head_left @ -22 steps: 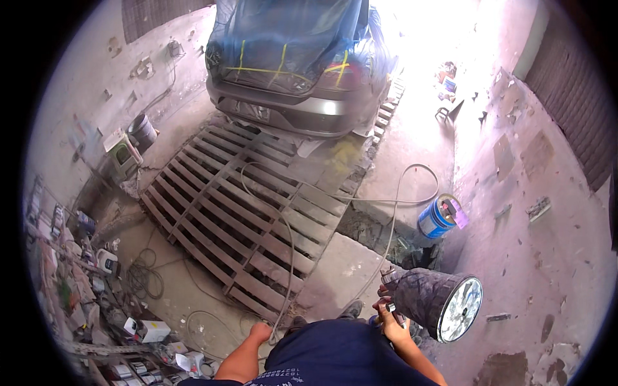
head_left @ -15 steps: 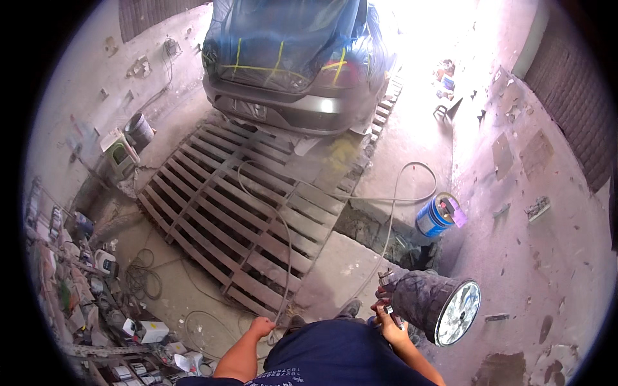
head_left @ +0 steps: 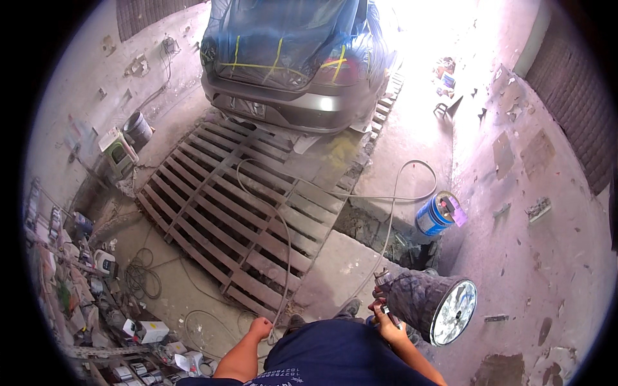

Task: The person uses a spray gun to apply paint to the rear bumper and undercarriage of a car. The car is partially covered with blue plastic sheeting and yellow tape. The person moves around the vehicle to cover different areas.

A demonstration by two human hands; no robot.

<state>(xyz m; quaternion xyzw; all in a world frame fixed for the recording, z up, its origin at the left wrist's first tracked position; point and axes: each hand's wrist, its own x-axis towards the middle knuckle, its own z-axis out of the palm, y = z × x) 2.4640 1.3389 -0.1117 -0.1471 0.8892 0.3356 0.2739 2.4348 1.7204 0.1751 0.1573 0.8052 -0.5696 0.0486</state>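
My right hand (head_left: pixel 390 327) is wrapped round the handle of a spray gun, near the lower right. The spray gun's large dark cup (head_left: pixel 421 303) tilts to the right, its shiny, paint-smeared round end facing up toward me. My left hand (head_left: pixel 260 328) is curled closed at the lower middle. An air hose (head_left: pixel 288 248) runs down right beside that fist; whether the fingers hold it is hidden. Ahead stands a car with a dark grey rear bumper (head_left: pixel 283 110). Clear-blue masking film (head_left: pixel 277 38) and yellow tape cover the car above the bumper.
Slatted grating (head_left: pixel 219 193) spans the floor between me and the car. An open pit edge (head_left: pixel 393 238) lies beside it, near a blue paint bucket (head_left: pixel 434 215). Cluttered shelving (head_left: pixel 77 289) lines the left. Rough walls rise on both sides; more hose coils lie on the floor.
The spray gun has shifted very slightly left with my right hand. My left hand stays almost where it was. The view has moved a touch; the car and hose look the same.
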